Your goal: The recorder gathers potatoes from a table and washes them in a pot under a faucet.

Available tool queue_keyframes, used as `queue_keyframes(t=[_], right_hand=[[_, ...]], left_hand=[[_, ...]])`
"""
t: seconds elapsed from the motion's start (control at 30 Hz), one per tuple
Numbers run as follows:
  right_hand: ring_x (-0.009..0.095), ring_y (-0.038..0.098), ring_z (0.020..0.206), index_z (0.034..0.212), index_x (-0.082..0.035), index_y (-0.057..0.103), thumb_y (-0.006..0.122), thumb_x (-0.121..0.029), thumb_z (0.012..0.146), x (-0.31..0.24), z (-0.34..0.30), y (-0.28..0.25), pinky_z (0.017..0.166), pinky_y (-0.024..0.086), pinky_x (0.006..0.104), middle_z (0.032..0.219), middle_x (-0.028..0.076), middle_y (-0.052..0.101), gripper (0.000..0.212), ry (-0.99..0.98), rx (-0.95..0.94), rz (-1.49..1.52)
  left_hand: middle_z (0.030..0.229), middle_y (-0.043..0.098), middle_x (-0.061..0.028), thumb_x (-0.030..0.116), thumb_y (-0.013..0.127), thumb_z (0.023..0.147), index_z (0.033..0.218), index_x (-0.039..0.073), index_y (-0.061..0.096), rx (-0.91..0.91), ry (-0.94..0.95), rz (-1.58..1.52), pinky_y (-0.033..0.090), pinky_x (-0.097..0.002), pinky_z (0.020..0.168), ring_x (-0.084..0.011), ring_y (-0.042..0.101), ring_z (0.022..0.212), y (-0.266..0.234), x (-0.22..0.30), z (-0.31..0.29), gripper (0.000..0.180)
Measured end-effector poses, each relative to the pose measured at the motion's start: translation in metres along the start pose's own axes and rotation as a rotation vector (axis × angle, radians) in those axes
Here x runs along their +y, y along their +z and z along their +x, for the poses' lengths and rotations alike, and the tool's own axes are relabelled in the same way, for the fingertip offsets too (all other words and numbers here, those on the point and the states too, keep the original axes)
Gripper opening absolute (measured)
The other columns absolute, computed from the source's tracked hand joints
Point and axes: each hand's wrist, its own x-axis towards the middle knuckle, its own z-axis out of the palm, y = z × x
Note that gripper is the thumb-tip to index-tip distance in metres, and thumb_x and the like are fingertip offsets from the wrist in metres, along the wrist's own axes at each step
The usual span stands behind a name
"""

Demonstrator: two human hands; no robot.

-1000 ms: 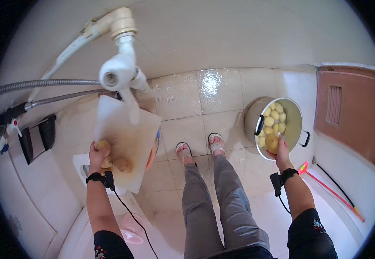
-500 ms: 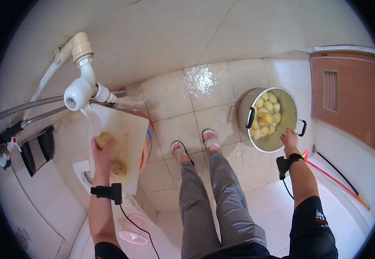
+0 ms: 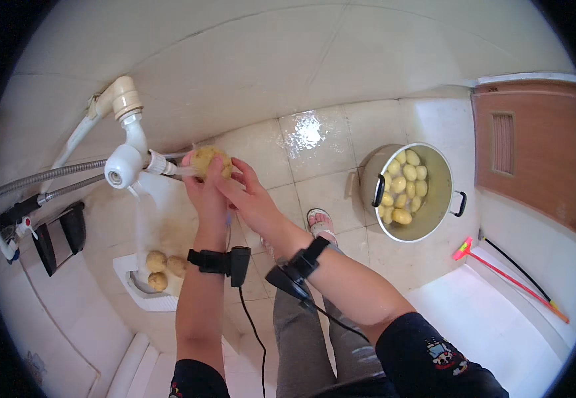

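Observation:
Under the water stream of the white tap (image 3: 125, 162), my left hand (image 3: 203, 199) and my right hand (image 3: 248, 196) are together around a wet yellow-brown potato (image 3: 209, 161). My left hand cups it from below, and the fingers of my right hand press against its right side. Several brown potatoes (image 3: 158, 282) lie together to the left of my left forearm. A pale board (image 3: 175, 205) is partly hidden behind my hands. Off to the right, a large metal pot (image 3: 439, 212) with two black handles holds several yellow potatoes (image 3: 400, 186) in its bottom.
Flexible metal hoses (image 3: 56, 174) run from the tap to the left wall. A white squat toilet (image 3: 162, 303) lies below the loose potatoes. Wet tiles (image 3: 308, 132) glisten near the wall. A red-handled squeegee (image 3: 500, 272) leans by the right wall, below a brown door (image 3: 533, 152).
My right hand has moved from the pot to the left, joining my left hand. My left hand has moved up and right to the water stream; a potato is now between both hands.

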Motion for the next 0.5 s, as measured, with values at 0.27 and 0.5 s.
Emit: queue_keyframes(t=[0.27,0.5], right_hand=[[0.017,0.06,0.099,0.125,-0.006,0.042,0.071,-0.027,0.084,0.009,0.039,0.027,0.083,0.052,0.0296,0.113,0.011,0.057,0.054,-0.002,-0.032,0.065],[0.018,0.063,0.083,0.11,-0.002,0.048,0.077,-0.032,0.077,-0.026,0.024,0.035,0.061,0.056,0.0321,0.091,0.01,0.06,0.052,0.221,-0.022,0.1]], left_hand=[[0.12,0.045,-0.0157,0.022,0.044,0.098,0.125,0.001,0.045,-0.073,0.424,0.52,0.029,-0.0395,0.105,-0.0248,0.04,0.121,-0.035,-0.006,0.003,0.034],[0.116,0.056,-0.0092,0.017,0.04,0.098,0.118,0.002,0.054,-0.117,0.179,0.377,0.042,-0.0294,0.094,-0.0157,0.052,0.106,-0.049,0.013,0.01,0.029]])
